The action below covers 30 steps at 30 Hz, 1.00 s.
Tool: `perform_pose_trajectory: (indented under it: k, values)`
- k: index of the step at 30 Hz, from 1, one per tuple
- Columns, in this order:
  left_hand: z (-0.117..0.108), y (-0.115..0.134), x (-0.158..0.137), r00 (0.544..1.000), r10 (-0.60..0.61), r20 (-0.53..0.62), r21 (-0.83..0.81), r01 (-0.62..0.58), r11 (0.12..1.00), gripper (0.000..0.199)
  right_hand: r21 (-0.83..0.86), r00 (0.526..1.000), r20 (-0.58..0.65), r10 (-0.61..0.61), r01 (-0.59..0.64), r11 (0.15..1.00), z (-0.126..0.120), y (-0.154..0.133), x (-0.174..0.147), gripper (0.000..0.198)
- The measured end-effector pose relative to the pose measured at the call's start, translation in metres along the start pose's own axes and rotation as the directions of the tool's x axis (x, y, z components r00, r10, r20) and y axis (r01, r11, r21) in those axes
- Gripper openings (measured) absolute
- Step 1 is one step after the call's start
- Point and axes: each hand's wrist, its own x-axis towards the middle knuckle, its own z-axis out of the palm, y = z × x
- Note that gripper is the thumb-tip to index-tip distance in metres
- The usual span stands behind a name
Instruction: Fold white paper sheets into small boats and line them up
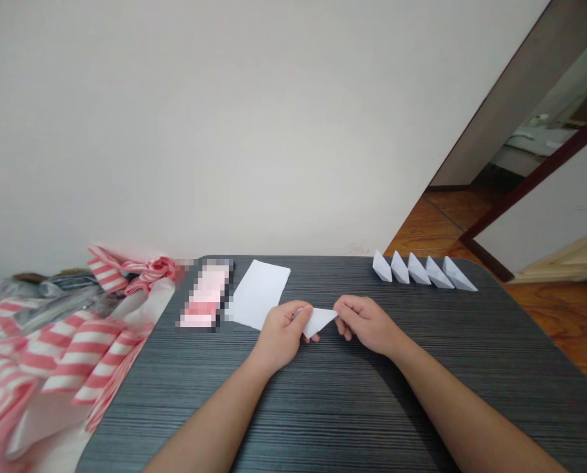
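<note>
A small piece of folded white paper (pixel 319 322) is held between my two hands above the dark table. My left hand (pixel 284 332) is closed on its left part, thumb on top and fingertips showing underneath. The thumb and fingers of my right hand (pixel 365 323) pinch the paper's pointed right corner. Just beyond my left hand lies a stack of white paper sheets (pixel 260 292), its near corner partly covered by that hand. Several folded white paper boats (pixel 392 268) stand in a row at the table's far right.
The dark wood-grain table (pixel 293 407) stands against a pale wall (pixel 224 131). A pixelated pink and white rectangular object (pixel 205 295) lies at the table's far left. Red-and-white striped cloth (pixel 77 348) is heaped beyond the left edge. Wooden floor (pixel 431 226) shows on the right.
</note>
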Motion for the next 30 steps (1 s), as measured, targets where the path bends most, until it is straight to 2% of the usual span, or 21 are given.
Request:
perform_pose_trajectory:
  k: [8,16,22,26,30]
  values:
    - [-0.0003,-0.0047,0.0023,1.0,-0.021,-0.019,-0.03,0.02,0.999,0.037,-0.019,0.999,-0.037,-0.026,0.026,0.999,0.0001,0.0013,0.0008,0.026]
    - [-0.0017,-0.0056,0.0022,0.999,-0.021,-0.037,-0.023,0.021,1.0,0.038,0.171,0.999,-0.035,0.034,-0.027,0.985,-0.001,0.0087,0.0018,0.031]
    - [-0.002,-0.0052,0.001,1.0,0.005,-0.011,-0.002,-0.005,1.0,0.04,0.035,0.998,-0.052,-0.024,0.025,0.999,0.0001,0.004,0.0007,0.026]
    - [-0.0015,-0.0041,0.0012,1.0,0.017,-0.004,0.004,-0.017,1.0,0.04,0.001,0.996,-0.067,-0.054,0.054,0.999,0.0007,0.0017,-0.0001,0.026]
    - [-0.0012,-0.006,0.0037,0.998,0.007,-0.065,0.003,-0.006,1.0,0.03,-0.004,0.996,-0.075,-0.055,0.055,0.998,-0.0004,0.0012,-0.0007,0.027]
